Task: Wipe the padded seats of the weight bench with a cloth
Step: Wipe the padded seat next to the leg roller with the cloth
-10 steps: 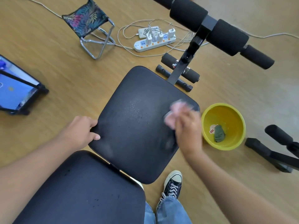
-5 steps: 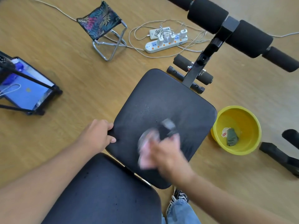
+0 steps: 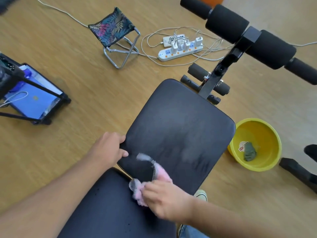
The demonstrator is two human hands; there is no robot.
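I see my right hand (image 3: 164,198) closed around a pink cloth (image 3: 154,176), pressing it on the near end of the front seat pad (image 3: 178,127), close to the gap before the back pad (image 3: 109,206). The cloth looks blurry. My left hand (image 3: 109,150) curls its fingers over the left edge of the front seat pad and grips it. The far half of that pad is bare, so there is room on it. Bare wood floor (image 3: 77,69) lies to the left. A yellow bowl (image 3: 272,162) sits on the floor just beside the pad's right edge. Inside it is a small dark green rag (image 3: 249,152) and a little sticker. Black foam rollers (image 3: 250,40) stand past the far edge.
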